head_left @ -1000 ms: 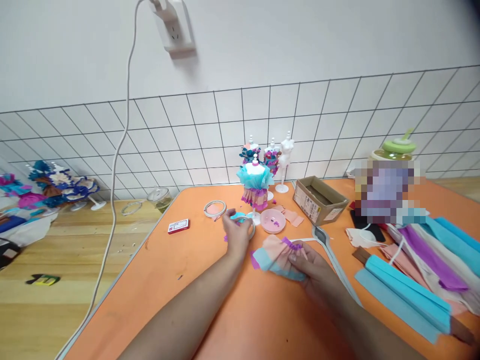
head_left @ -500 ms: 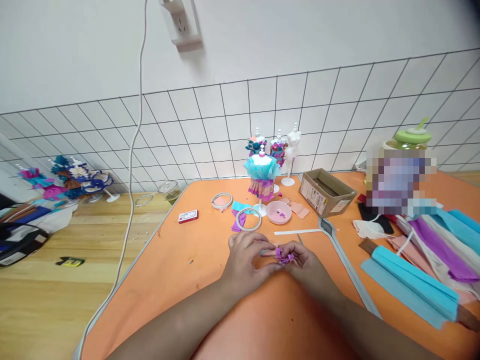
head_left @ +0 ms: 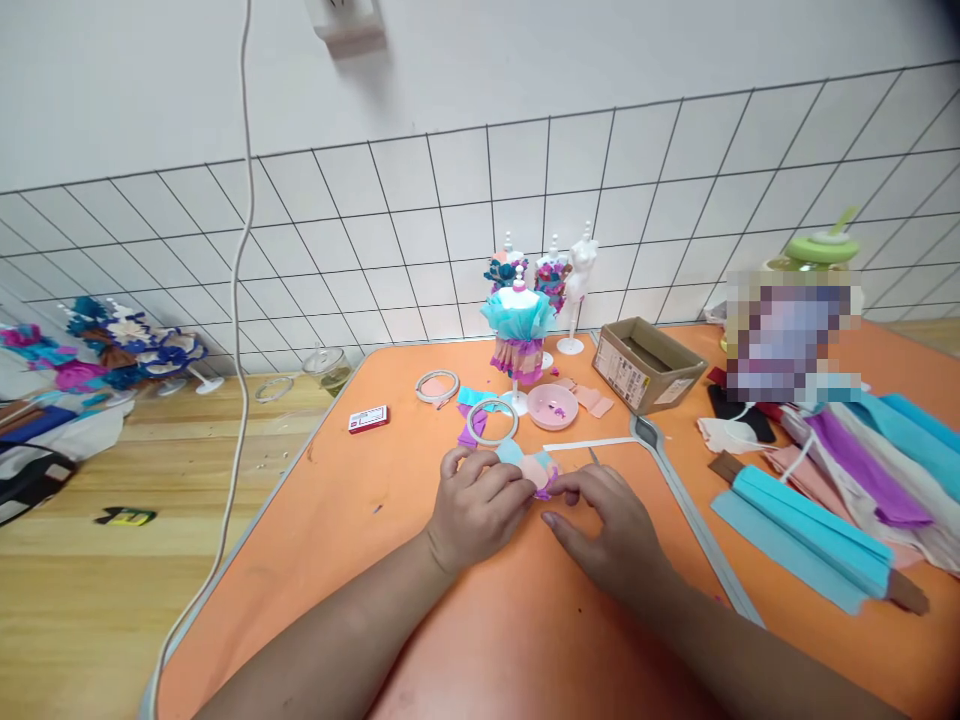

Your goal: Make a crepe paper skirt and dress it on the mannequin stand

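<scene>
My left hand (head_left: 480,505) is closed, its fingertips on a small piece of crepe paper (head_left: 534,470) in peach, light blue and purple. The fingers partly hide this piece. Just to the right, my right hand (head_left: 611,530) has its thumb and forefinger apart. Its forefinger reaches the purple edge of the paper or lies very near it. Beyond the hands stands a small dress form (head_left: 517,330) in a turquoise ruffled top and a peach and purple skirt. A pink dish (head_left: 553,408) with purple scraps sits in front of it.
An open cardboard box (head_left: 649,365) stands at the back right. Around the dish lie two tape rings, with a white ring (head_left: 493,422) nearest. Folded blue crepe paper (head_left: 810,535) and other sheets cover the right side. A small red-and-white box (head_left: 369,418) is at left.
My right hand has opened its pinch on the purple paper and drawn slightly away. The peach and light blue parts now show beyond my left fingers. The view has shifted a little.
</scene>
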A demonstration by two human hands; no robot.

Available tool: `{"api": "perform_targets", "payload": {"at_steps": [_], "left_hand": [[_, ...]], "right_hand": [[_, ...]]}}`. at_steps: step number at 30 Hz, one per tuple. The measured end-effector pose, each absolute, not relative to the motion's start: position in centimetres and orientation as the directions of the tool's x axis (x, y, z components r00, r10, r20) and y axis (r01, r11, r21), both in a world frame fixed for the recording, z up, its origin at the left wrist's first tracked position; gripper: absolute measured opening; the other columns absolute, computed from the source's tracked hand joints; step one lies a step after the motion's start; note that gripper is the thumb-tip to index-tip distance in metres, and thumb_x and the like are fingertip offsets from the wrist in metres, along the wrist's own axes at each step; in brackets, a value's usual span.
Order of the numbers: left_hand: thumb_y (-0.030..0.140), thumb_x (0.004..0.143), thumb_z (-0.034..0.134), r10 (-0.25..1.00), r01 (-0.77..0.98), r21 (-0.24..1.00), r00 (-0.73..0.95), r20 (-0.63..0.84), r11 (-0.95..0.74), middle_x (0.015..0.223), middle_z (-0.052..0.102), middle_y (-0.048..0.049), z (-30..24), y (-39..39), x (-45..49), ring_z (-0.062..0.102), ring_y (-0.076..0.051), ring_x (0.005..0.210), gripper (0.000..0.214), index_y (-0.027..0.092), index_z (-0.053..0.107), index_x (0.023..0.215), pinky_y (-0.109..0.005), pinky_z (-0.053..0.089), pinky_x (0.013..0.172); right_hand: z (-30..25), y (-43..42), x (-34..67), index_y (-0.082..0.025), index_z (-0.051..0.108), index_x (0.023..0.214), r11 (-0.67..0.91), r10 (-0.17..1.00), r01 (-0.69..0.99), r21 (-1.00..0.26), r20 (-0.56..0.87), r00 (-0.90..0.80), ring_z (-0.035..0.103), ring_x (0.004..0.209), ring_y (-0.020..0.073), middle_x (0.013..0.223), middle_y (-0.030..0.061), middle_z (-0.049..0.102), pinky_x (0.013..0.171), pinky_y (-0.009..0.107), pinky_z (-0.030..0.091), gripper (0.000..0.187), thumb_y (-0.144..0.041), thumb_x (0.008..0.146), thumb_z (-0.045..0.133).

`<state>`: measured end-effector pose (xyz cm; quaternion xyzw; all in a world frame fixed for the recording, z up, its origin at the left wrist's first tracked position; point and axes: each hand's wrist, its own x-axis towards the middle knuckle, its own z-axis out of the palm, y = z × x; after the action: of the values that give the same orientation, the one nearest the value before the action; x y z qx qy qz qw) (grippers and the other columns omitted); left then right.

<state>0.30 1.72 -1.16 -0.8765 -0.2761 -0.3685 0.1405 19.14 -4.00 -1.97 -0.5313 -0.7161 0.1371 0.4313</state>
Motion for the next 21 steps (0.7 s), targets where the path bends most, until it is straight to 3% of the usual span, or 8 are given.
{"api": "perform_targets", "payload": {"at_steps": [4, 8, 12, 16, 19, 21], "left_hand": [[0.02, 0.082, 0.059, 0.407, 0.586, -0.061, 0.629, 0.662, -0.808, 0.08, 0.069, 0.0026, -1.4, 1.5, 0.9, 0.055, -0.016, 0.082, 0.009, 0.026, 0.064, 0.086, -0.038, 0.03, 0.085], [0.041, 0.077, 0.063, 0.509, 0.569, 0.087, 0.644, 0.571, -0.818, 0.106, 0.066, -0.0057, -1.3, 1.7, 1.0, 0.052, -0.024, 0.103, 0.032, 0.024, 0.062, 0.104, -0.042, 0.031, 0.091], [0.037, 0.079, 0.063, 0.494, 0.537, 0.142, 0.6, 0.629, -0.832, 0.104, 0.067, -0.0055, -1.3, 2.0, 0.7, 0.054, -0.023, 0.104, 0.033, 0.023, 0.059, 0.109, -0.041, 0.032, 0.091], [0.034, 0.072, 0.072, 0.349, 0.549, 0.036, 0.479, 0.805, -0.835, 0.102, 0.068, -0.0045, -1.5, 2.1, 0.3, 0.055, -0.022, 0.099, 0.035, 0.025, 0.059, 0.104, -0.04, 0.033, 0.087], [0.032, 0.073, 0.072, 0.285, 0.552, -0.079, 0.541, 0.791, -0.83, 0.095, 0.071, 0.0018, -1.7, 2.1, 0.4, 0.056, -0.02, 0.095, 0.019, 0.03, 0.064, 0.091, -0.041, 0.028, 0.089], [0.029, 0.076, 0.07, 0.302, 0.557, -0.084, 0.565, 0.768, -0.827, 0.091, 0.071, 0.0042, -1.7, 2.0, 0.5, 0.057, -0.019, 0.094, 0.011, 0.03, 0.066, 0.087, -0.042, 0.024, 0.092]], "right_hand": [[-3.2, -3.3, 18.9, -0.021, 0.059, 0.081, 0.394, 0.888, 0.664, -0.636, 0.449, -0.097, 0.053, 0.074, 0.0175, 0.075, 0.0008, 0.061, 0.068, 0.03, 0.039, 0.004, -0.019, 0.083, 0.057], [-3.6, -2.8, 19.8, -0.022, 0.06, 0.079, 0.386, 0.901, 0.681, -0.623, 0.412, -0.134, 0.053, 0.073, 0.0164, 0.076, -0.0004, 0.062, 0.064, 0.028, 0.037, 0.005, -0.019, 0.083, 0.058], [-3.5, -2.5, 20.5, -0.022, 0.061, 0.079, 0.379, 0.91, 0.668, -0.641, 0.389, -0.143, 0.051, 0.07, 0.0151, 0.075, -0.0006, 0.06, 0.062, 0.026, 0.036, 0.006, -0.02, 0.084, 0.059], [-3.3, -2.5, 20.5, -0.021, 0.061, 0.077, 0.334, 0.928, 0.635, -0.697, 0.362, -0.09, 0.049, 0.065, 0.0135, 0.072, -0.0006, 0.058, 0.059, 0.025, 0.036, 0.005, -0.017, 0.081, 0.059], [-3.3, -2.6, 20.4, -0.02, 0.061, 0.078, 0.355, 0.92, 0.602, -0.715, 0.381, -0.091, 0.048, 0.061, 0.0122, 0.072, -0.0008, 0.058, 0.057, 0.024, 0.037, 0.005, -0.017, 0.081, 0.058], [-3.4, -2.7, 20.4, -0.02, 0.061, 0.077, 0.393, 0.906, 0.594, -0.702, 0.405, -0.122, 0.048, 0.061, 0.0117, 0.072, -0.0007, 0.058, 0.057, 0.023, 0.036, 0.007, -0.017, 0.082, 0.057]]}}
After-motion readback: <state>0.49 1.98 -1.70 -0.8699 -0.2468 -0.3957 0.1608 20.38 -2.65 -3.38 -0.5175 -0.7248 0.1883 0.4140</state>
